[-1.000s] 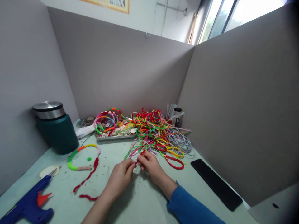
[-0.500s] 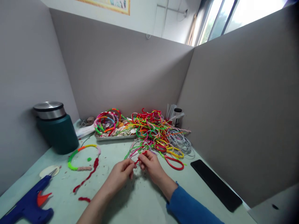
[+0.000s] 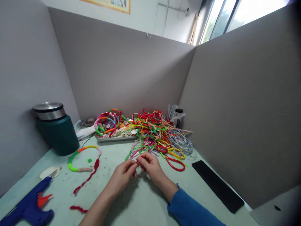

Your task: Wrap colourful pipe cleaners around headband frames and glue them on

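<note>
Over the middle of the table, my left hand (image 3: 125,173) and my right hand (image 3: 150,166) meet at the fingertips, both pinching a thin red pipe cleaner (image 3: 142,156). Only small bits of it show between and above the fingers. A fuzzy red end (image 3: 78,209) pokes out beside my left forearm; whether it belongs to the held strand is hidden by the arm. To the left lies a ring wrapped in coloured pipe cleaner (image 3: 74,157), green, orange, yellow and pink, with a red fuzzy tail (image 3: 90,176) trailing from it. A small green dot (image 3: 89,160) is inside the ring.
Front left, a blue glue gun (image 3: 33,204) rests with its nozzle by a round pad (image 3: 48,172). Behind it stands a green flask (image 3: 58,135). A metal tray (image 3: 117,138) holds wrapped rings and buttons. Tangled pipe cleaners (image 3: 152,128), red-handled scissors (image 3: 176,164) and a black slab (image 3: 217,186) lie rightward.
My right hand has moved slightly left, up against my left fingertips, and less red pipe cleaner shows between them. The fuzzy red end by my left forearm has shifted left and toward me.
</note>
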Available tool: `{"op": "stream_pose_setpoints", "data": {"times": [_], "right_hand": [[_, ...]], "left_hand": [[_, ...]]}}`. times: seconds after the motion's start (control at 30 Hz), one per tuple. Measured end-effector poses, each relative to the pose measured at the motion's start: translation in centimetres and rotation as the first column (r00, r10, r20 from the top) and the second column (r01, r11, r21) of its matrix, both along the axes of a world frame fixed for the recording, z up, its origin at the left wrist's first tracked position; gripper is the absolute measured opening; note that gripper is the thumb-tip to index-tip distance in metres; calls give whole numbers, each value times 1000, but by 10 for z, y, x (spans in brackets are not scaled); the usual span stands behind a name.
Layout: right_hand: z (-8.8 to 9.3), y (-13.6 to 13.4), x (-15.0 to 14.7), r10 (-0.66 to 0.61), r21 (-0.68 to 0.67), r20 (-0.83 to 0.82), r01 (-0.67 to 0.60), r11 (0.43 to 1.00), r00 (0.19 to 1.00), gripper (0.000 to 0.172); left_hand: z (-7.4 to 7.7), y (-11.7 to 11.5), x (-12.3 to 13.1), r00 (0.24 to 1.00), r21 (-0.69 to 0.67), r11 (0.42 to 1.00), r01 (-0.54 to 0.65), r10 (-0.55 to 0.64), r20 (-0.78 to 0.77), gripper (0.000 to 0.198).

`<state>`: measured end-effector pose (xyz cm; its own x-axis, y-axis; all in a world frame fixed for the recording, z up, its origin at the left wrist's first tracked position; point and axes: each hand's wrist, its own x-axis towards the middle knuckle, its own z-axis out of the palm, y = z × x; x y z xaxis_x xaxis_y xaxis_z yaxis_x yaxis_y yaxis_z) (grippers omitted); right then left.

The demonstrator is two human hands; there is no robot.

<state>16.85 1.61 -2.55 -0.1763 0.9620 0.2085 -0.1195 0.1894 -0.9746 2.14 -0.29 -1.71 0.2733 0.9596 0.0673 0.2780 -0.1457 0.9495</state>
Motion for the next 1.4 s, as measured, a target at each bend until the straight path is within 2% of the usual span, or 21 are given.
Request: {"op": "stream_pose_setpoints", "data": {"times": [0.23, 0.5, 0.6, 0.73, 0.8, 1.0, 1.17, 1.4], "right_hand": [[-9, 3, 2, -70, 5, 16, 70, 998, 997, 17], [-8, 2, 4, -145, 167, 192, 114, 979, 971, 18], [-5, -1, 3, -115, 208, 227, 67, 976, 967, 19], [-3, -3, 4, -37, 256, 272, -35, 966, 962, 12], [-2, -3, 5, -64, 292, 294, -26, 956, 954, 17], [0, -2, 9, -196, 480, 387, -15, 877, 901, 10], [1, -5, 9, -210, 521, 463, -73, 850, 861, 14], [1, -8, 9, -286, 572, 580, -132, 809, 762, 16]], "left_hand": [[-4, 2, -2, 999, -53, 998, -30, 28, -30, 30], [-1, 1, -1, 997, -18, 998, -56, 55, -62, 31], [1, 1, 0, 998, -31, 998, -46, 44, -49, 35], [3, 1, -3, 992, -79, 989, -126, 123, -33, 37], [3, 2, -4, 989, -98, 984, -147, 146, -16, 36], [-2, 3, -5, 991, -91, 987, -132, 129, -41, 36], [-2, 2, -4, 993, -32, 994, -109, 107, -44, 37], [-3, 3, -6, 972, 53, 984, -173, 179, -152, 34]]}}
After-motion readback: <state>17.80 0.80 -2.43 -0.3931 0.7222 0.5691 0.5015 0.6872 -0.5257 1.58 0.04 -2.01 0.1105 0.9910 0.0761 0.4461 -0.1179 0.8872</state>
